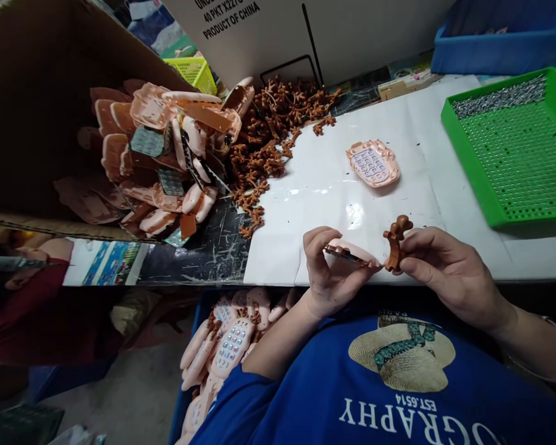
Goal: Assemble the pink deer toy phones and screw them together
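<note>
Near the table's front edge, my left hand (327,272) is closed around a pink toy phone half (352,250), turned edge-on. My right hand (445,272) pinches a brown knobbly plastic piece (395,242) between thumb and fingers, upright beside the phone half. The two parts almost meet; I cannot tell whether they touch. Farther back on the white sheet (306,185) lies a pink phone front (374,163) with a pale keypad. To its left, a heap of brown pieces (269,136) spreads along the table.
A cardboard box (28,123) on its side spills pink phone halves (157,161) at left. A green tray (514,154) with small metal screws stands at right. Below the table, a blue crate (178,414) holds assembled phones (231,349). Another person (23,309) is at far left.
</note>
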{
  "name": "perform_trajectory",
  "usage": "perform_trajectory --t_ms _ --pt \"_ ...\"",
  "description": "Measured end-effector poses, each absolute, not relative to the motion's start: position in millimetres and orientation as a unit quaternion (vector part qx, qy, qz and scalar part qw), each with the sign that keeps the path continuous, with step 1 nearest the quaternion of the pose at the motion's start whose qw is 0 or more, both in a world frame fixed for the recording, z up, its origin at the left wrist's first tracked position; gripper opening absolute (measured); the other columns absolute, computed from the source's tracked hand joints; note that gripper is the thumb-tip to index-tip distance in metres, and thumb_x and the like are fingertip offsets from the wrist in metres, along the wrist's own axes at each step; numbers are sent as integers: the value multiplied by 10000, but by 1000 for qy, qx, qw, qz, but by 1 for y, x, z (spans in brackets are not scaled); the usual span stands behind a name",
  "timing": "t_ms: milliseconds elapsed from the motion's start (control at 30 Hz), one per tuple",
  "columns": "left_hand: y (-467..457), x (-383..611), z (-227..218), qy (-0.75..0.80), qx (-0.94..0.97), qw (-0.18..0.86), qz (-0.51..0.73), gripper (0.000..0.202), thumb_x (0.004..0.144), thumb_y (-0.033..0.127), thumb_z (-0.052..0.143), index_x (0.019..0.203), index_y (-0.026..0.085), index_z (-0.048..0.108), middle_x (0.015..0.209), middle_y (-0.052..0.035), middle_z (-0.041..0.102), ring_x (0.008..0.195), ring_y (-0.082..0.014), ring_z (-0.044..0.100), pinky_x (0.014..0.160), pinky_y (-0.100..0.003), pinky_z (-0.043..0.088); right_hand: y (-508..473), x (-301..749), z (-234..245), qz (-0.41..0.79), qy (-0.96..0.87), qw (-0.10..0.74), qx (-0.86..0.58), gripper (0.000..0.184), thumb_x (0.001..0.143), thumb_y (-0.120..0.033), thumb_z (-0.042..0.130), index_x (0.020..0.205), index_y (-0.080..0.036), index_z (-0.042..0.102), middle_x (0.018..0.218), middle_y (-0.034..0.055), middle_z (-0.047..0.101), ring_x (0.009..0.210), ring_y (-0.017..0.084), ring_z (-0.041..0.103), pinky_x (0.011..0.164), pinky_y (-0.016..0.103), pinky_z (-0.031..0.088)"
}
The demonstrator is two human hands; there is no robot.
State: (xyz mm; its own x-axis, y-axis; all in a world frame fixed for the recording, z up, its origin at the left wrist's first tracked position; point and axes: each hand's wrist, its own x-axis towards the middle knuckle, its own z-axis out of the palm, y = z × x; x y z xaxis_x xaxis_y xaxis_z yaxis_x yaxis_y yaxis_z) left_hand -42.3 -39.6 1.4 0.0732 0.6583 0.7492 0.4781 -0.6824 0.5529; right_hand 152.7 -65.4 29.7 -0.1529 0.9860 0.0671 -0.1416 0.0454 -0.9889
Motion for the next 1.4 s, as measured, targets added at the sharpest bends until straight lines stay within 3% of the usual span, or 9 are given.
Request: perform_trajectory --t_ms 300,633,900,1133,1300,1400 --pt "-38 -41 4 434 725 106 524 627 794 496 760 1262 267 411 1043 -43 487 946 -206 520 794 -370 470 -64 152 28 550 -503 504 -437 149 820 -353 763 879 -244 680 903 26 720 844 158 702 764 251 622" --pt "-34 -40 8 417 744 105 511 643 783 411 792 1276 233 420 1072 -56 514 981 -205 531 826 -361 476 -58 155 26 517 -523 513 -443 124 839 -322 752 911 -253 679 914 -2 704 846 120 686 756 199 588" --pt "-32 -37 8 420 747 97 507 671 751 376 822 1283 240 437 1082 -60 537 992 -216 544 829 -374 481 -56 159 27 494 -529 505 -471 176 830 -366 755 891 -231 660 873 9 687 784 140 671 679 246 581" --pt "-33 -38 8 418 748 92 507 664 752 374 818 1286 239 445 1085 -61 534 997 -218 552 838 -376 491 -58 159 26 487 -541 500 -469 173 843 -375 740 905 -234 663 930 20 698 846 154 676 749 272 590" --pt "-26 -40 11 424 797 121 412 723 787 413 776 1379 215 412 1170 -101 531 1040 -230 578 852 -365 521 -54 162 23 451 -561 493 -488 174 848 -372 732 916 -227 663 918 12 697 834 144 669 739 263 571" --pt "-19 -40 11 408 850 115 313 755 829 447 708 1447 183 364 1210 -147 528 1088 -278 565 872 -420 517 -49 168 18 437 -568 475 -511 183 855 -377 717 927 -217 665 874 4 694 774 134 657 703 263 548"
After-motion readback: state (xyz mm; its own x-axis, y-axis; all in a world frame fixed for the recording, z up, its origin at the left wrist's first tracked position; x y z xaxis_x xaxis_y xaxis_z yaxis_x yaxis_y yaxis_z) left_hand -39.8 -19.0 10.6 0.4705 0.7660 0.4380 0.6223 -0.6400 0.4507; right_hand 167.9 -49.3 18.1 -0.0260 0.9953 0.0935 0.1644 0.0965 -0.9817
